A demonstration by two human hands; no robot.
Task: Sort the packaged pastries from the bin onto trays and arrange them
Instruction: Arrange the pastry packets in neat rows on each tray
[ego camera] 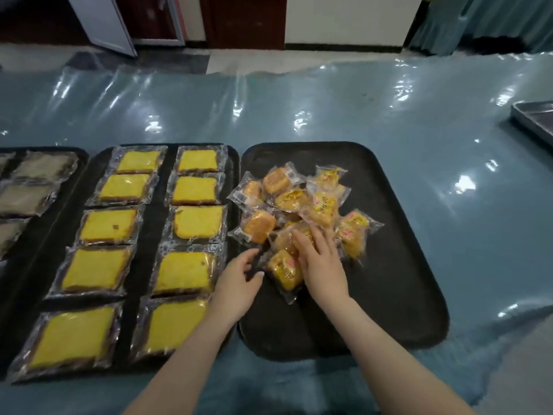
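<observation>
- Blue-grey glossy plastic sheeting point(329, 115) covers the long table; beyond its far edge lie pale floor, a dark red door and a white wall with a black skirting. No bin shows anywhere in view.
- Far left, a dark tray point(74, 154) holds greyish wrapped slabs, cut off by the frame edge.
- Next, the middle tray point(152, 205) carries flat yellow cake slices point(182, 224) in clear wrappers, set out in two tidy columns of five, so this sort looks finished.
- Left hand point(239, 280) hovers at the seam between the middle tray and the right one, fingers loosely spread and holding nothing, thumb close to the nearest packet.
- Right of it, the black tray point(404, 265) bears a loose heap of small golden wrapped pastries point(299, 202), overlapping and tilted every way.
- Right hand point(321, 262) rests on the near side of the heap, fingers fairly straight, pressing packets rather than pinching one.
- Judged step: spreading this heap into rows. Next move likely calls for sliding single packets apart without dragging neighbours along, since the slick wrappers overlap.
- Far right, a metal tray corner point(532, 118) sits well apart.
</observation>
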